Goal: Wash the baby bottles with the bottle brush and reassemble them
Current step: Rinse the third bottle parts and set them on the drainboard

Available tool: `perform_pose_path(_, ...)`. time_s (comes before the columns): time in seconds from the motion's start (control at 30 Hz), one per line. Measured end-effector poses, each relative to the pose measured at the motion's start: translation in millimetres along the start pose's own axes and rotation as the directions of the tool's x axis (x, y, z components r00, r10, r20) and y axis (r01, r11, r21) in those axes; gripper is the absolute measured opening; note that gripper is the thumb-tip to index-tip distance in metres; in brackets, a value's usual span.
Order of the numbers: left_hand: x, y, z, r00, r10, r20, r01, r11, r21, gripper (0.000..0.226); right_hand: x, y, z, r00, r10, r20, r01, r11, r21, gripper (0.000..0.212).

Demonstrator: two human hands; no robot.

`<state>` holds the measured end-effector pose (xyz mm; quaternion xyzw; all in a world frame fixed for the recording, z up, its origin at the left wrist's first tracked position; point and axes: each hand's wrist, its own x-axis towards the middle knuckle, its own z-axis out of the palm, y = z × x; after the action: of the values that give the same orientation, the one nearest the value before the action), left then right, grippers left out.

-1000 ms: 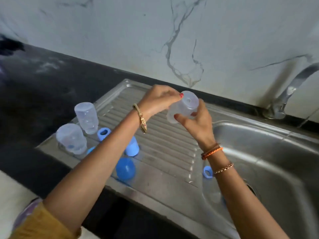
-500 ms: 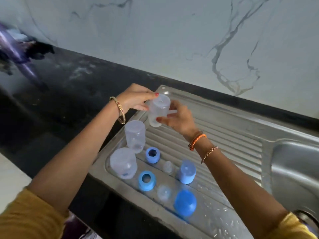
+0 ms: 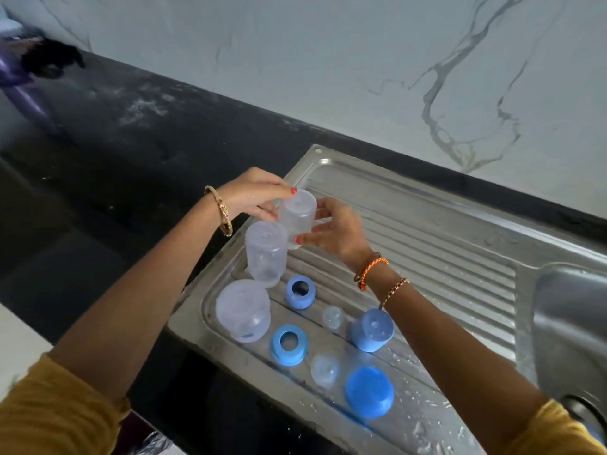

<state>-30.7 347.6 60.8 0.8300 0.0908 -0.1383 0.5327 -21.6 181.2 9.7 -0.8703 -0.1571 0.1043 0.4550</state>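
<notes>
1. The steel drainboard [image 3: 427,244] is bounded by a raised rim at the back and left; its front edge runs along the dark counter [image 3: 131,133]. The sink basin [image 3: 571,323] is seen at far right, cut by the frame edge.
2. The near-left part of the drainboard is crowded: two clear bottles are stood upside down, one [image 3: 266,254] just below the hands, a wider one [image 3: 243,310] nearer the front-left corner.
3. Two blue collar rings [image 3: 300,292] [image 3: 289,344], two clear nipples [image 3: 333,317] [image 3: 325,370], a translucent blue cap [image 3: 372,330] and a solid blue cap [image 3: 369,392] are set close together to the right of the bottles.
4. The ribbed stretch between the right forearm and the basin is wet with droplets; nothing is seen standing on it.
5. A third clear bottle [image 3: 297,216] is held base-up above the back-left corner of the drainboard, just behind the first inverted bottle; contact with the drainboard cannot be told.
6. The left hand [image 3: 256,197] is placed on its upper left side, fingertips curled onto the base rim.
7. The right hand [image 3: 335,229] is pinching the lower right side, thumb at the front, fingers behind.
8. Both forearms are extended forward and angled inward, meeting at the bottle; bangles are worn on both wrists, yellow sleeves [image 3: 49,415] at the bottom corners.
</notes>
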Motion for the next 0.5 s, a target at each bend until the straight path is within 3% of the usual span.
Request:
perform_pose_path(0.23,1.2,-7.4,-2.2,0.998,-0.054,0.033,0.052,0.998,0.044,0.037,-0.9,0.0,0.6,0.999,-0.023,0.025,0.024,0.997,-0.072,0.048)
perform_pose_path(0.5,-2.7,-4.4,0.4,0.996,-0.085,0.024,0.084,0.995,0.048,0.037,-2.9,-0.2,-3.6,0.999,-0.009,0.039,0.014,0.994,-0.111,0.063)
